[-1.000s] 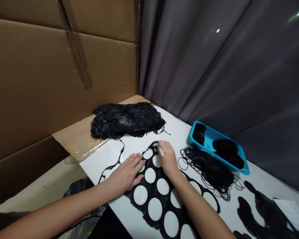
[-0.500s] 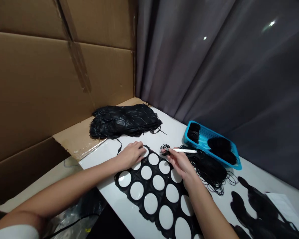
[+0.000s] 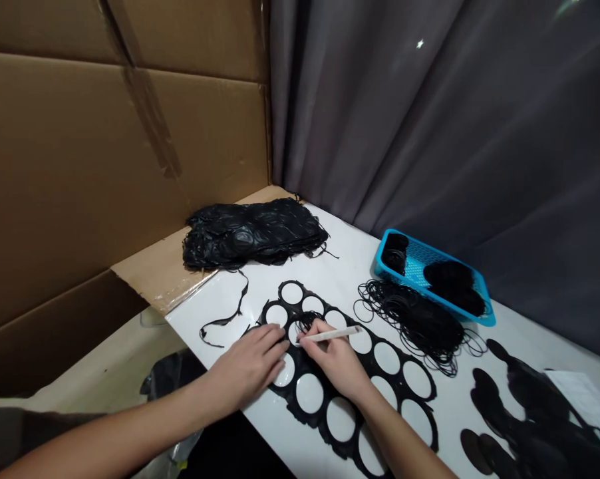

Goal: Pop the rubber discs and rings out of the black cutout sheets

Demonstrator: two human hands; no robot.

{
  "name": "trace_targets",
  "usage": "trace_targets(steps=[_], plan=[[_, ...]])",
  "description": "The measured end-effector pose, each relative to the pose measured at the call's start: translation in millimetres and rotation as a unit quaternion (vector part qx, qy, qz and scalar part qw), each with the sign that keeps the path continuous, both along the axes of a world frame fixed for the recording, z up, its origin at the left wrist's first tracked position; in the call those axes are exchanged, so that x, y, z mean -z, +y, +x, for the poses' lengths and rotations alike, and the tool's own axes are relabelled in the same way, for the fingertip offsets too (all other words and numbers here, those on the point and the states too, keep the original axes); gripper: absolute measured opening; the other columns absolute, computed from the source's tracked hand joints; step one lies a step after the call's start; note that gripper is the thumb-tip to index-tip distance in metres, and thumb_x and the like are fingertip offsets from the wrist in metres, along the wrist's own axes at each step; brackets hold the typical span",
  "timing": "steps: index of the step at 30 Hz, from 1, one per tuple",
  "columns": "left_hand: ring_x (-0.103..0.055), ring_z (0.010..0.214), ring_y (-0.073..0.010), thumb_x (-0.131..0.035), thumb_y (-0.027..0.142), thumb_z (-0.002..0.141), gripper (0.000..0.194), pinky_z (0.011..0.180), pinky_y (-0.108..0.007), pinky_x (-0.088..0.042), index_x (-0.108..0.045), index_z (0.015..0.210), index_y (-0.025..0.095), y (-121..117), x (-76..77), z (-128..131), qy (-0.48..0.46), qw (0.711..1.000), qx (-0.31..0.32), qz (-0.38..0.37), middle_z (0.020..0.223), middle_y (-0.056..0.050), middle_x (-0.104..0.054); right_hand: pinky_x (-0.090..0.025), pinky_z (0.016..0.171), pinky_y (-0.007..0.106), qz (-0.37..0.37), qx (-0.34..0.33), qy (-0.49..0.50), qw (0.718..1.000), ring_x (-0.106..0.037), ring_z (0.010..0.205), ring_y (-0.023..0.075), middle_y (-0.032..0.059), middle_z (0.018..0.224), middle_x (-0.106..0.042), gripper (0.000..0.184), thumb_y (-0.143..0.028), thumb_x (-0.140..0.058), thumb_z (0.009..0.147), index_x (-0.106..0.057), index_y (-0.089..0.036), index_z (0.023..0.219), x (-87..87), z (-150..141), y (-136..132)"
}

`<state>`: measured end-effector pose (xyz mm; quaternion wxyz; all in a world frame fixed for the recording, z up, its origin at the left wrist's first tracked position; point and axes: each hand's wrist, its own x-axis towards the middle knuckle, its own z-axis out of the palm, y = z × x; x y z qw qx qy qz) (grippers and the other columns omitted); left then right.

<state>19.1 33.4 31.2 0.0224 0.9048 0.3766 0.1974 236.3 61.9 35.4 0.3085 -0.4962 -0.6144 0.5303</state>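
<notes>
A black rubber-like sheet [image 3: 324,379] with rows of large round holes lies on the white table. My left hand [image 3: 255,362] rests on its left edge, fingers stretched out and holding nothing. In my right hand [image 3: 332,352] is a slim white pen-like tool [image 3: 337,334], pinched in the fingers and slanting up to the right. Its tip, over a hole near the left hand, is too small to make out. Beside those fingertips is a small bunch of thin black rings [image 3: 310,321]; whether the hand grips them too I cannot tell.
A thick stack of black sheets [image 3: 253,233] lies at the back. A blue basket [image 3: 414,259] holds black rings, with a loose ring pile [image 3: 414,322] before it. Black discs [image 3: 524,406] lie at right. A thin black strip [image 3: 237,313] curls left of the sheet. Cardboard [image 3: 130,153] and a curtain [image 3: 380,120] stand behind.
My right hand has moved left and down over the sheet with the white tool and rings. My left hand has slid down toward the near-left edge. The view has shifted slightly.
</notes>
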Motion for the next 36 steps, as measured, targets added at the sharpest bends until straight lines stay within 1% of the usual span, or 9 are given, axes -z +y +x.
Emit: trace_targets(steps=[6,12,18,21,24,28,31,33,36], plan=[[-0.054,0.128,-0.0336,-0.051,0.022,0.099,0.035,0.104,-0.051,-0.049,-0.058,0.131,0.012,-20.3,16.2,-2.6,0.022,1.000,-0.017,-0.003,0.133,-0.016,-0.061,-0.043,0.079,0.031,0.052,-0.012,-0.066,0.996,-0.059,0.086,0.0201,0.0012,0.085,-0.065,0.019,-0.033,-0.055,0.091,-0.052,-0.023,0.075,1.8,-5.4,-3.8],[-0.055,0.127,-0.0338,-0.052,0.020,0.097,0.033,0.106,-0.055,-0.047,-0.060,0.128,0.014,-21.5,14.8,0.2,0.012,0.999,-0.033,-0.025,0.132,-0.014,-0.062,-0.042,0.082,0.032,0.094,-0.029,-0.089,0.991,-0.058,0.088,0.0206,0.0017,0.085,-0.063,0.019,-0.030,-0.054,0.092,-0.051,-0.023,0.075,7.0,-6.0,-5.7],[-0.055,0.127,-0.0323,-0.051,0.021,0.096,0.033,0.111,-0.055,-0.043,-0.060,0.127,0.014,-20.5,12.9,1.2,0.012,0.999,-0.027,-0.032,0.132,-0.014,-0.062,-0.044,0.080,0.032,0.082,-0.015,-0.085,0.993,-0.059,0.085,0.0200,0.0016,0.086,-0.063,0.018,-0.030,-0.054,0.093,-0.053,-0.023,0.076,8.4,-4.6,-4.9],[-0.053,0.129,-0.0324,-0.051,0.019,0.095,0.035,0.110,-0.053,-0.044,-0.059,0.128,0.013,-20.1,12.2,1.1,0.020,0.999,-0.026,-0.030,0.132,-0.016,-0.061,-0.045,0.080,0.033,0.118,-0.022,-0.099,0.988,-0.058,0.086,0.0205,0.0019,0.085,-0.062,0.018,-0.026,-0.054,0.095,-0.052,-0.023,0.077,6.3,-6.4,-7.9],[-0.052,0.130,-0.0338,-0.052,0.018,0.093,0.039,0.109,-0.053,-0.045,-0.058,0.131,0.012,-19.8,11.8,1.2,0.032,0.999,-0.020,-0.029,0.136,-0.017,-0.059,-0.045,0.076,0.033,0.194,-0.043,-0.135,0.971,-0.056,0.084,0.0211,0.0027,0.084,-0.059,0.019,-0.020,-0.049,0.097,-0.050,-0.024,0.079,7.4,-12.5,-17.5],[-0.053,0.129,-0.0336,-0.052,0.017,0.092,0.038,0.109,-0.054,-0.045,-0.058,0.130,0.013,-19.3,12.8,1.7,0.031,0.999,-0.017,-0.019,0.134,-0.015,-0.061,-0.044,0.077,0.037,0.318,-0.089,-0.217,0.919,-0.053,0.086,0.0247,0.0072,0.091,-0.060,0.022,-0.006,-0.040,0.092,-0.053,-0.023,0.088,12.8,-13.6,-15.1],[-0.053,0.129,-0.0341,-0.051,0.017,0.093,0.037,0.110,-0.056,-0.044,-0.059,0.129,0.013,-19.1,12.6,1.3,0.029,0.999,-0.021,-0.022,0.132,-0.015,-0.062,-0.042,0.077,0.038,0.309,-0.001,-0.219,0.925,-0.051,0.087,0.0259,0.0075,0.089,-0.060,0.020,-0.008,-0.042,0.089,-0.053,-0.023,0.085,8.8,7.9,14.8],[-0.052,0.130,-0.0352,-0.051,0.016,0.092,0.038,0.109,-0.058,-0.043,-0.059,0.129,0.013,-18.7,11.2,0.5,0.029,0.999,-0.018,-0.027,0.132,-0.016,-0.062,-0.040,0.075,0.037,0.248,0.145,-0.192,0.938,-0.049,0.079,0.0240,0.0042,0.078,-0.055,0.021,-0.019,-0.047,0.092,-0.046,-0.025,0.072,2.1,30.7,38.3],[-0.053,0.128,-0.0361,-0.050,0.015,0.092,0.037,0.108,-0.060,-0.044,-0.059,0.128,0.013,-18.3,8.3,1.0,0.023,0.999,-0.023,-0.031,0.131,-0.017,-0.062,-0.039,0.068,0.034,0.197,0.207,-0.174,0.942,-0.049,0.067,0.0205,0.0003,0.068,-0.051,0.026,-0.033,-0.050,0.095,-0.044,-0.025,0.072,-5.1,59.4,56.0]])
